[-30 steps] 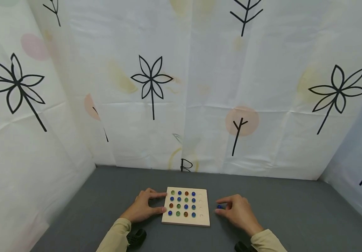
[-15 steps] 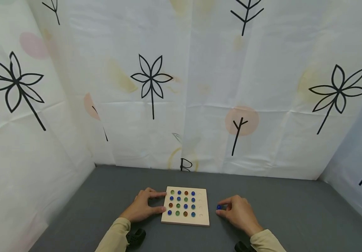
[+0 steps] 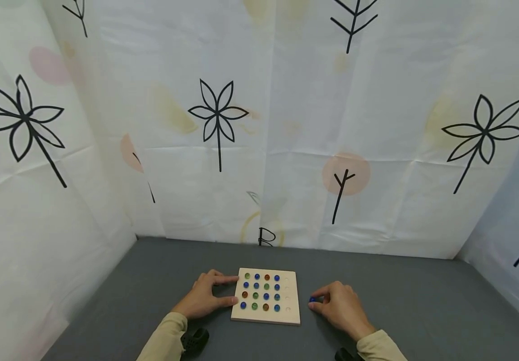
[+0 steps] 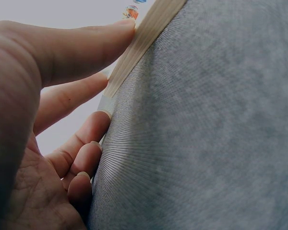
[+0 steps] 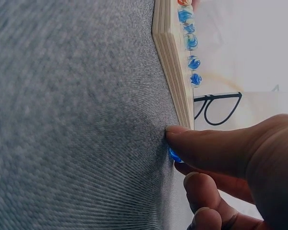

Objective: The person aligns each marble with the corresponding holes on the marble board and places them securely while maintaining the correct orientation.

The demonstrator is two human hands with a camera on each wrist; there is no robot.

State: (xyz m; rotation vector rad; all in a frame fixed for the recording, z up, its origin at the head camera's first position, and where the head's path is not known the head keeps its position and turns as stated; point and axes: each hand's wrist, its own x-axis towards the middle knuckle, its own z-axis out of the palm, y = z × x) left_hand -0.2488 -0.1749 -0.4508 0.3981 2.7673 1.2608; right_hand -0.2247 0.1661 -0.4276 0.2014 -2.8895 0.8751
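Observation:
A square wooden board lies on the table, with rows of glass marbles in blue, green and amber. Its rightmost column shows bare hollows. My left hand touches the board's left edge with straight thumb and index finger, the other fingers resting on the cloth in the left wrist view. To the right of the board, my right hand pinches a blue marble between thumb and index finger, right at the table surface. The fingertips partly cover that marble.
The grey cloth-covered table extends around the board. White printed sheets hang behind it and at both sides. Dark straps with cameras sit at the wrists, by the beige sleeves.
My right index finger has lowered towards the thumb, narrowing the gap around the blue marble, and the hand has shifted very slightly. The left hand and board have stayed in place.

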